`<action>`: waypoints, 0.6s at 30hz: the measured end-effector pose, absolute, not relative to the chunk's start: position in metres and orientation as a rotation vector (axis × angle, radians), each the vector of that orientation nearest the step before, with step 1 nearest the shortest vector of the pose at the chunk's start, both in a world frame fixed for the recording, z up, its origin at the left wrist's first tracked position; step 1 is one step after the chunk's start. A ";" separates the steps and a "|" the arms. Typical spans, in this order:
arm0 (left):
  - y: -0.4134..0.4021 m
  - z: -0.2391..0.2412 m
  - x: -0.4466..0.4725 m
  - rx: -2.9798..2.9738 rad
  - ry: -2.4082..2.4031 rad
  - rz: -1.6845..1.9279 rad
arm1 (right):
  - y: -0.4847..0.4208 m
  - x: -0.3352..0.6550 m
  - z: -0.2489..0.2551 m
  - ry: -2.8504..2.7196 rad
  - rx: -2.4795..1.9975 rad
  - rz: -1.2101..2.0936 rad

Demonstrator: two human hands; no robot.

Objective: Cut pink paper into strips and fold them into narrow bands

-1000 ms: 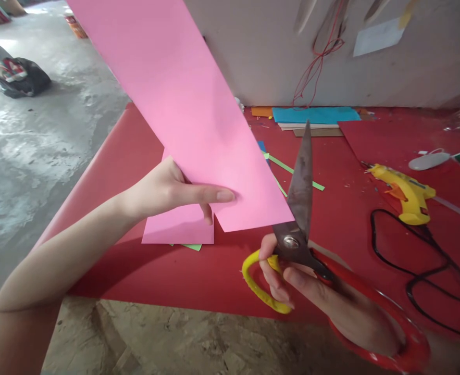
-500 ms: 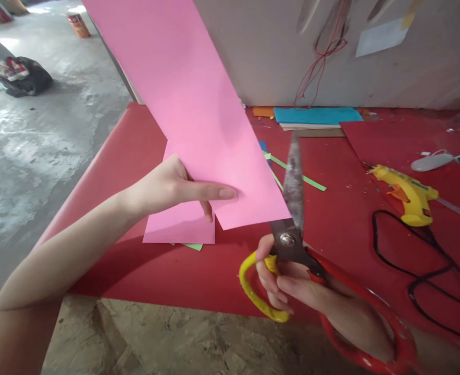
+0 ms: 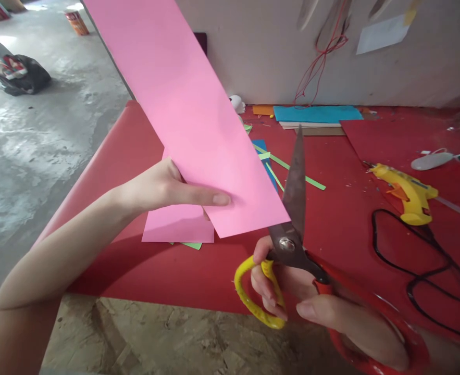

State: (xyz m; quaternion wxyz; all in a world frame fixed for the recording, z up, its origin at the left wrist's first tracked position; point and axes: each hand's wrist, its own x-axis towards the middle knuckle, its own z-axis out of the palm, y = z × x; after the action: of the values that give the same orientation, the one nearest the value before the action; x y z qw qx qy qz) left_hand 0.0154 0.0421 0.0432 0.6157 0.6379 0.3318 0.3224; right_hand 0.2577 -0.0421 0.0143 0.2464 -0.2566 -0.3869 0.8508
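My left hand (image 3: pixel 186 190) grips a long strip of pink paper (image 3: pixel 198 130) near its lower end, thumb flat on the front and the fingers hidden behind. The strip is held up at a slant above the table. In my right hand (image 3: pixel 292 291) are scissors (image 3: pixel 286 245) with one yellow and one red handle. Their blades are apart, and the strip's lower right corner lies between them, covering part of one blade. Another piece of pink paper (image 3: pixel 178 226) lies on the table under my left hand, with a bit of green paper (image 3: pixel 194 246) beneath it.
The red table (image 3: pixel 155 276) ends at the front and left. A yellow glue gun (image 3: pixel 405 192) with a black cord (image 3: pixel 413 276) lies on the right. Green strips (image 3: pixel 311 181) and blue paper (image 3: pixel 266 151) lie mid-table; a turquoise stack (image 3: pixel 318 113) sits by the wall.
The pink strip has tilted and shifted slightly left and down with my left hand. The scissors' handles have spread wider, and the blades have opened further around the strip's corner.
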 end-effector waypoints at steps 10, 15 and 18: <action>0.047 0.047 0.013 1.611 0.728 0.633 | -0.025 0.244 -0.001 -0.963 -0.761 2.472; 0.046 0.047 0.014 1.589 0.708 0.608 | -0.030 0.244 0.010 -1.153 -0.706 2.305; 0.046 0.047 0.014 1.603 0.695 0.602 | -0.032 0.242 0.022 -1.310 -0.877 2.157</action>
State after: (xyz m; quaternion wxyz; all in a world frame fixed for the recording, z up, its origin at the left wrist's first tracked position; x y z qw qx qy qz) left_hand 0.0139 0.0456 0.0467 0.6026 0.6923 0.3001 0.2600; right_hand 0.2423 -0.0325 0.0223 0.2327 -0.3194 -0.4767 0.7852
